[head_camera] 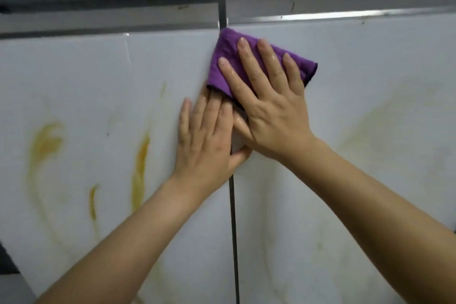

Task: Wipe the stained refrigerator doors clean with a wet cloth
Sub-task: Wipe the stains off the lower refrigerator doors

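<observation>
1. Two pale refrigerator doors fill the view, the left door and the right door, with a thin dark seam running down between them.
2. A grey horizontal band crosses above both doors, and the bottom edges of two upper doors show above it.
3. The left door carries bold yellow-orange streaks, a tall one near the middle, a broader smear further left and a short one low down. The right door shows only a faint yellowish haze.
4. The right hand lies flat on the purple cloth, reaching up from the lower right. Its fingers are straight and spread and press the cloth against the door. They look wet.
5. The left hand lies flat on the left door just beside the seam. Its fingers are straight and close together, with the tips tucked under the cloth's lower edge. Its thumb reaches across the seam beneath the right hand, and the two hands overlap there.
6. The purple cloth is folded and sits at the top inner corner of the right door. Its left edge covers the seam and its top corner touches the grey band.
</observation>
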